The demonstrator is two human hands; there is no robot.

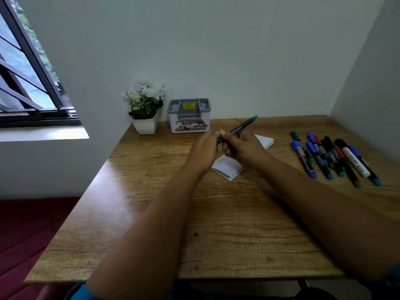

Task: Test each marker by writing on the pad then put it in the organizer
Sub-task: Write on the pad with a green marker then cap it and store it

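1. The right hand (244,148) and left hand (204,151) are covering the middle of the white pad (227,167), so any writing there is hiding from view.
2. The green marker (238,128) is passing behind the fingers; whether its lower cap is on or coming off is too blurred to tell.
3. The organizer (188,118) is showing labels too small to read, and its compartments are lying in shadow.
4. The loose markers (331,156) are overlapping, hiding parts of each other.
5. The window (26,83) is running off the left edge.
6. The surface (216,234) is being cut off at the right edge.
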